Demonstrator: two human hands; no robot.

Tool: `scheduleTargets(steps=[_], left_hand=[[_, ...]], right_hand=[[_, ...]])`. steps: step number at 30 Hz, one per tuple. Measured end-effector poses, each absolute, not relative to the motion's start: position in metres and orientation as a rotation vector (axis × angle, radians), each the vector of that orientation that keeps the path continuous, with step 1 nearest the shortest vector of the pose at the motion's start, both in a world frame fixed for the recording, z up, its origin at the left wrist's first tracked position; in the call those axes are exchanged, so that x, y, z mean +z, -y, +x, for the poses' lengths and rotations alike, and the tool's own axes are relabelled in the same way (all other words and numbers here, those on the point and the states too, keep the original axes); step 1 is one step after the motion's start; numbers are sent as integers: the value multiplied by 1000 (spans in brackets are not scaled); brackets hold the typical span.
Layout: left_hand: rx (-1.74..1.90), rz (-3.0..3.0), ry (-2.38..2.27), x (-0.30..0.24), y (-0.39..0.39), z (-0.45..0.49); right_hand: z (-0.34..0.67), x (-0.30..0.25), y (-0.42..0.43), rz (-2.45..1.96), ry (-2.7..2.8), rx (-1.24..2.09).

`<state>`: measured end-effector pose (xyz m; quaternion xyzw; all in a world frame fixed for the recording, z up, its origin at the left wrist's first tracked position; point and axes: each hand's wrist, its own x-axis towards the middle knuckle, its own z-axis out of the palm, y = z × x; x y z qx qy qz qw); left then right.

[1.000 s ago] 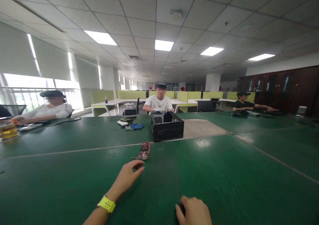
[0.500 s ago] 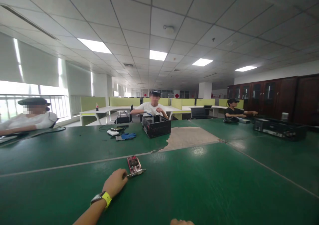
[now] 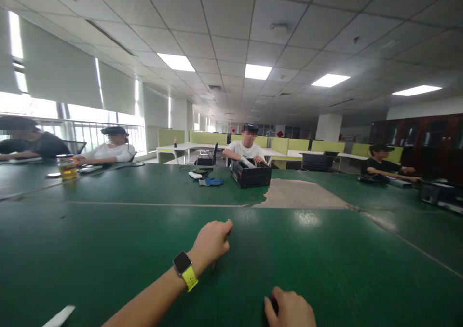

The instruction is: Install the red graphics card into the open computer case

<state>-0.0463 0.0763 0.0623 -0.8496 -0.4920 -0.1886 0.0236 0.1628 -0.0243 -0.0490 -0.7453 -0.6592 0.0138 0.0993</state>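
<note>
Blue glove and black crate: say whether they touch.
Apart. The head view shows green table between the blue glove and the black crate.

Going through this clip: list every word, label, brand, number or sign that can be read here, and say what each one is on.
No text can be read.
Red diamond-shaped signs on the far wall: too small to read.
Black square watch face on the yellow-green strap, left wrist: blank.
Clear bottle of yellow liquid on the green table: label blurred.

head cam | single view | faces forward, low over green table (image 3: pixel 108 230) | room beyond
</note>
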Motion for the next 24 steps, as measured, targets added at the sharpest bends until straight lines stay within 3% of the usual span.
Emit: scheduleTargets(steps=[8,12,16,21,24], left_hand=[[-646,-2892,1114,10,17,-63],[-877,-2811,1507,-8,36,-71],[-647,-2703,1886,-18,37,-67],[-531,-2673,1904,-29,35,-47],[-520,-2681,1890,-28,38,-43]], right_hand=[[172,-45,39,-2061,1894,40],[182,-40,51,-1941,1899,225],[194,-33,79,-1854,1849,320],[203,-42,118,-1703,1735,823],[203,-55,136,-1645,1745,932]])
